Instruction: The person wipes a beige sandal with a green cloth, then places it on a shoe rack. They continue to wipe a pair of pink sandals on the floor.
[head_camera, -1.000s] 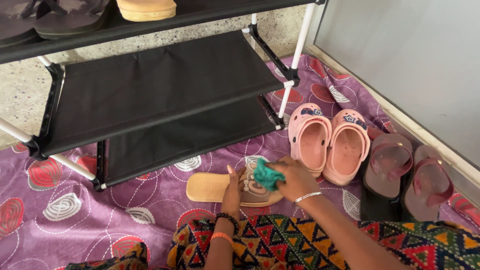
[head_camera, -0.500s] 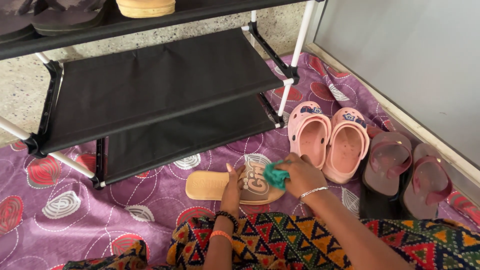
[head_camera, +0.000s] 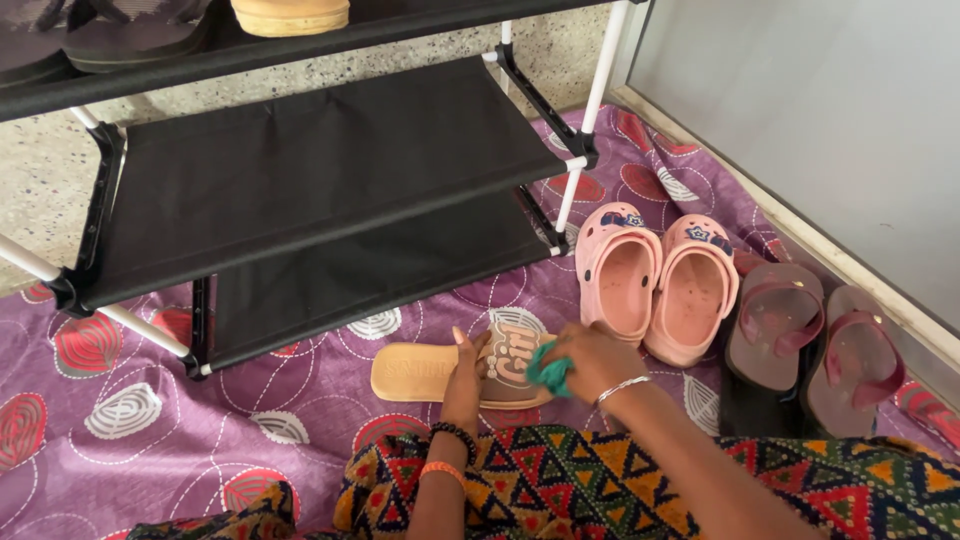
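A tan flat slipper (head_camera: 425, 373) with a brown strap lies on the purple patterned cloth (head_camera: 150, 440) in front of me. My left hand (head_camera: 465, 375) holds the slipper at its middle, thumb up against the strap. My right hand (head_camera: 590, 362) is closed on a small green rag (head_camera: 547, 369) and presses it on the toe end of the slipper.
A black fabric shoe rack (head_camera: 320, 170) with white poles stands behind the slipper, with footwear on its top shelf. Pink clogs (head_camera: 655, 280) and maroon flip-flops (head_camera: 815, 345) sit to the right, near a grey wall. My patterned skirt (head_camera: 620, 480) fills the bottom.
My right hand with the green rag has slid down and right over the slipper's strap toward the toe. My left hand has stayed on the slipper.
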